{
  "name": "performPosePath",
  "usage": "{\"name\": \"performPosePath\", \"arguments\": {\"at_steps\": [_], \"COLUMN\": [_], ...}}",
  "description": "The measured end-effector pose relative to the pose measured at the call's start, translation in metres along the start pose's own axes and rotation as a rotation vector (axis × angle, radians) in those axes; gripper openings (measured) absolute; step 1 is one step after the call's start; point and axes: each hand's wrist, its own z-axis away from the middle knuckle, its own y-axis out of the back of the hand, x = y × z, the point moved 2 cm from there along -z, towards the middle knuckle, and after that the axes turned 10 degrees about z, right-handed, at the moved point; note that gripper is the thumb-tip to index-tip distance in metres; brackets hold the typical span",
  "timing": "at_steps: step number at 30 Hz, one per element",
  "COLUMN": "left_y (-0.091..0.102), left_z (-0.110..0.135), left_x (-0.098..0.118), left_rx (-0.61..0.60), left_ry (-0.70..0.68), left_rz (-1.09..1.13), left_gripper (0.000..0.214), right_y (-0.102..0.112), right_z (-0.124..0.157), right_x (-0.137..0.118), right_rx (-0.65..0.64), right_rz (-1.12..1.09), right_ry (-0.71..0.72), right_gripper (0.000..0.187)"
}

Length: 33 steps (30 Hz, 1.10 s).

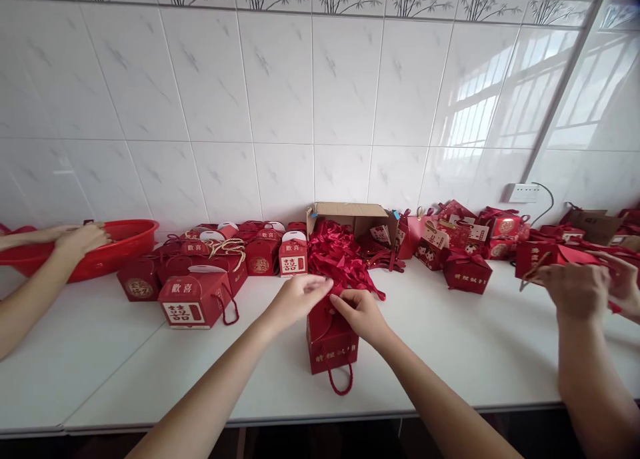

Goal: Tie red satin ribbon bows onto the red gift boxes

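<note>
A small red gift box [334,344] with gold characters stands in front of me near the table's edge, its dark red cord handle [341,383] hanging toward me. Just above its top, my left hand [299,304] comes in from the left with thumb and fingers pinched together. From the other side, my right hand [364,318] pinches close by, fingertips at the box's top flap. Between the fingertips is what looks like a red ribbon [338,290]; the fingers partly hide it. Right behind lies a heap of red ribbons [335,246], spilling from an open cardboard box [350,210].
More red gift boxes [193,302] stand to the left, others [467,271] to the right. At far left another person's hand [83,239] reaches into a red basin [133,249]. At far right a person's hands [575,289] handle a red box. A tiled wall bounds the back.
</note>
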Motion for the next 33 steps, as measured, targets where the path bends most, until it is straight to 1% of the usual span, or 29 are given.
{"name": "performPosePath", "arguments": {"at_steps": [3, 5, 8, 10, 14, 20, 25, 28, 30, 31, 33], "left_y": [0.0, -0.004, -0.011, -0.014, -0.018, -0.019, -0.021, -0.022, -0.023, -0.023, -0.023], "left_z": [0.014, 0.02, 0.026, 0.027, 0.027, 0.025, 0.023, 0.022, 0.021, 0.02, 0.019], "left_x": [-0.016, -0.022, -0.027, -0.028, -0.028, -0.033, -0.036, -0.036, -0.035, -0.035, -0.036], "left_rx": [-0.01, 0.041, 0.096, 0.113, 0.127, 0.205, 0.226, 0.232, 0.231, 0.228, 0.223], "left_ry": [-0.075, -0.142, -0.208, -0.217, -0.228, -0.263, -0.283, -0.279, -0.277, -0.277, -0.281], "left_rz": [-0.101, -0.105, -0.101, -0.092, -0.079, -0.125, -0.103, -0.096, -0.095, -0.094, -0.088], "left_gripper": [0.025, 0.022, 0.02, 0.02, 0.015, 0.003, 0.006, 0.008, 0.009, 0.009, 0.009], "right_y": [-0.002, -0.005, -0.01, -0.011, -0.009, -0.004, -0.002, -0.002, -0.002, -0.002, -0.001], "right_z": [0.002, 0.003, 0.005, 0.005, 0.007, 0.009, 0.011, 0.011, 0.01, 0.009, 0.007], "right_x": [0.003, 0.005, 0.008, 0.008, 0.002, -0.002, 0.001, 0.004, 0.005, 0.006, 0.008], "right_rx": [0.044, 0.122, 0.215, 0.24, 0.249, 0.215, 0.174, 0.222, 0.256, 0.256, 0.212], "right_rz": [-0.035, -0.081, -0.17, -0.144, 0.04, 0.14, 0.211, 0.251, 0.268, 0.261, 0.197], "right_ry": [-0.018, -0.055, -0.106, -0.084, 0.011, 0.05, 0.09, 0.074, 0.035, 0.0, -0.087], "right_gripper": [0.032, 0.025, 0.028, 0.027, 0.014, 0.016, 0.01, 0.011, 0.011, 0.01, 0.01]}}
